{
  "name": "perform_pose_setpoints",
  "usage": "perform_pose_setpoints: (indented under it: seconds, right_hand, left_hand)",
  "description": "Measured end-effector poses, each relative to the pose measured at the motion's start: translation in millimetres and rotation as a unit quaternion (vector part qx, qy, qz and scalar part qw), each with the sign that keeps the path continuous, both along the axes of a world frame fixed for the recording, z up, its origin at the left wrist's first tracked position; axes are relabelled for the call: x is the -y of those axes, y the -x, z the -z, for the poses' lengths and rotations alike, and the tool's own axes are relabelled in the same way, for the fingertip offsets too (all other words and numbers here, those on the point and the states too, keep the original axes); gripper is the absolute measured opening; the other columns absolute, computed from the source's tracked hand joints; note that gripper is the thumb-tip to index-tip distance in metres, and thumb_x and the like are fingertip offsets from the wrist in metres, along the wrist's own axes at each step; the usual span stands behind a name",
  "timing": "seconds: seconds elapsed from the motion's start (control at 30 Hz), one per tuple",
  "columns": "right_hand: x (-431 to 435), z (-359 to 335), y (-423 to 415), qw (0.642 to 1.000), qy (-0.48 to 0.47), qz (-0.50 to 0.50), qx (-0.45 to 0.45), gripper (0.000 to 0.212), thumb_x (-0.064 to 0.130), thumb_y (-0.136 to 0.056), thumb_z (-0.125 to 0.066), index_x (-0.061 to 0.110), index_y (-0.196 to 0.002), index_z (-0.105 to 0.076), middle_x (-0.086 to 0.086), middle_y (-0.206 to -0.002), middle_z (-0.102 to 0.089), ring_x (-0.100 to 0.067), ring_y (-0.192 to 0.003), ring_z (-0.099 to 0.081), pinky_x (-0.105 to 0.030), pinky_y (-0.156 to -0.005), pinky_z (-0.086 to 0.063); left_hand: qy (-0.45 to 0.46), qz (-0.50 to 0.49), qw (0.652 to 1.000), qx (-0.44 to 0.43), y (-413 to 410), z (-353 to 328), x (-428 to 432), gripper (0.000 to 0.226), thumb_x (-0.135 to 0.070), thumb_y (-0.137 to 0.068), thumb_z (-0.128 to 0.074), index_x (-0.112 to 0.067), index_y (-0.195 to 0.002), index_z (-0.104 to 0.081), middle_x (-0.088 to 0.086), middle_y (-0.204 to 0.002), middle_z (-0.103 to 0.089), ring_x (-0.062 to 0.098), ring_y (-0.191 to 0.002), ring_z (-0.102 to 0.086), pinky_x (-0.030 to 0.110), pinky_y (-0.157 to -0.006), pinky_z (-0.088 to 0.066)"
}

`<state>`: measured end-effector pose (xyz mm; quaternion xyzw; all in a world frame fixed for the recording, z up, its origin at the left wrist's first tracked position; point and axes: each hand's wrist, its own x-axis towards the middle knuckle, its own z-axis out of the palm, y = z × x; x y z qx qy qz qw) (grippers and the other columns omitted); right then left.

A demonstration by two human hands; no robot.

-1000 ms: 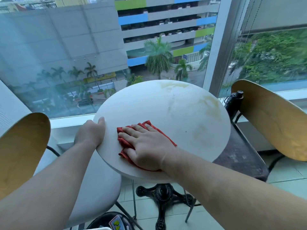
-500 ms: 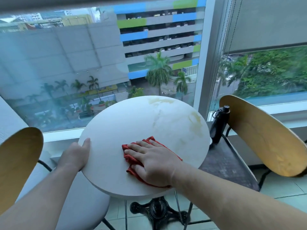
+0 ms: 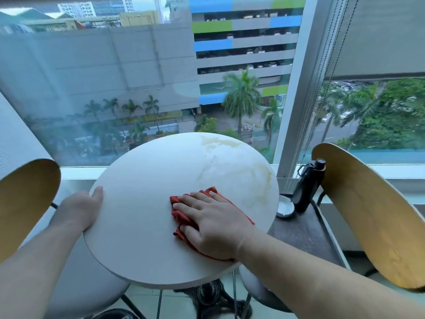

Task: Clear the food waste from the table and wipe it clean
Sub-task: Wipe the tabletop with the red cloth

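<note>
Big window glass with a street and palms below backs a round white table (image 3: pixel 142 215), flanked by two wooden chairs (image 3: pixel 25 199). A black bottle (image 3: pixel 308 187) and a small white dish (image 3: pixel 285 206) sit on a dark ledge just beside the table's right rim.

A red cloth (image 3: pixel 212 191) lies on the near-right part of the top, bunched under the right hand (image 3: pixel 213 224). That hand lies flat on it, fingers straight and slightly apart. The left hand (image 3: pixel 78 210) holds the table's left rim with the thumb on top; its other fingers go under the edge, out of sight.

The cloth looks soft, light and limp, so it will likely fold or slide unless pressed from above with a flat palm. Its long axis seems to run with the hand, from the near rim toward the table's middle, though much of it is covered.

Yellowish stains (image 3: pixel 262 180) mark the far-right part of the top, beyond the cloth, so wiping looks unfinished. No food scraps show on the top.
</note>
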<state>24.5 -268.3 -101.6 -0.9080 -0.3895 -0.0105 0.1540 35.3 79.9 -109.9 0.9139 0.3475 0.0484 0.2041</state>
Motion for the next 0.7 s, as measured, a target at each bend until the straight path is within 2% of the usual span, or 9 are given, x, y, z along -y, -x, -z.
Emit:
perform_pose_setpoints:
  seconds: [0.13, 0.23, 0.33, 0.4, 0.47, 0.53, 0.7]
  right_hand:
    - [3.8, -1.4, 1.1, 0.998, -0.059, 0.004, -0.002, 0.055, 0.053, -0.100, -0.049, 0.034, -0.151, -0.048, 0.016, -0.163, -0.040, -0.008, -0.153, -0.028, -0.037, -0.129, -0.013]
    - [5.4, 1.0, 0.3, 0.997, -0.071, 0.005, 0.013, 0.053, 0.060, -0.099, -0.049, 0.031, -0.142, -0.058, 0.015, -0.153, -0.052, -0.009, -0.146, -0.037, -0.035, -0.125, -0.024]
    - [6.2, 2.7, 0.9, 0.994, -0.102, 0.001, 0.036, 0.044, 0.055, -0.102, -0.045, 0.027, -0.125, -0.070, 0.012, -0.137, -0.063, -0.012, -0.131, -0.051, -0.032, -0.115, -0.037]
    - [8.0, 4.7, 1.4, 0.990, -0.132, 0.006, 0.055, 0.036, 0.045, -0.104, -0.048, 0.025, -0.116, -0.075, 0.009, -0.128, -0.068, -0.014, -0.121, -0.056, -0.033, -0.108, -0.043]
    - [9.1, 6.8, 2.7, 0.985, -0.153, 0.016, 0.072, 0.030, 0.039, -0.102, -0.052, 0.025, -0.111, -0.076, 0.008, -0.121, -0.069, -0.016, -0.115, -0.059, -0.036, -0.101, -0.047]
    - [10.2, 7.8, 5.2, 0.982, -0.169, 0.027, 0.085, 0.023, 0.035, -0.098, -0.056, 0.026, -0.105, -0.076, 0.009, -0.113, -0.069, -0.017, -0.107, -0.060, -0.038, -0.094, -0.050]
    - [13.6, 6.5, 7.4, 0.971, -0.199, 0.068, 0.117, 0.013, 0.023, -0.083, -0.062, 0.022, -0.088, -0.073, 0.008, -0.092, -0.067, -0.020, -0.087, -0.059, -0.041, -0.080, -0.050]
  left_hand:
    - [-0.068, -0.008, 0.997, 0.026, 2.6, -2.4, 19.0, 0.047, -0.036, -0.107, -0.038, 0.002, -0.122, -0.060, 0.031, -0.125, -0.061, 0.050, -0.116, -0.055, 0.052, -0.096, -0.046]
    - [-0.115, 0.027, 0.991, 0.065, 5.4, -4.2, 35.5, 0.027, -0.027, -0.101, -0.047, -0.005, -0.108, -0.062, 0.027, -0.117, -0.059, 0.049, -0.109, -0.054, 0.053, -0.093, -0.047]
    - [-0.112, 0.082, 0.982, 0.129, 7.1, -5.0, 54.0, 0.024, -0.019, -0.099, -0.057, -0.003, -0.113, -0.068, 0.025, -0.123, -0.061, 0.048, -0.115, -0.053, 0.053, -0.102, -0.044]
    - [-0.100, 0.144, 0.971, 0.165, 5.9, -5.1, 72.2, 0.028, -0.026, -0.095, -0.058, -0.005, -0.109, -0.070, 0.019, -0.119, -0.065, 0.043, -0.114, -0.057, 0.051, -0.104, -0.044]
    - [-0.082, 0.206, 0.957, 0.186, 4.1, -7.4, 94.5, 0.042, -0.043, -0.086, -0.051, -0.010, -0.103, -0.071, 0.012, -0.114, -0.068, 0.037, -0.112, -0.061, 0.049, -0.105, -0.046]
    - [-0.061, 0.248, 0.946, 0.198, 2.3, -8.7, 120.7, 0.049, -0.051, -0.083, -0.048, -0.013, -0.102, -0.072, 0.006, -0.115, -0.068, 0.031, -0.114, -0.062, 0.047, -0.107, -0.045]
    - [-0.010, 0.307, 0.933, 0.186, 0.3, -18.7, 182.2, 0.042, -0.051, -0.083, -0.054, -0.021, -0.105, -0.072, -0.005, -0.120, -0.065, 0.021, -0.118, -0.056, 0.036, -0.108, -0.041]
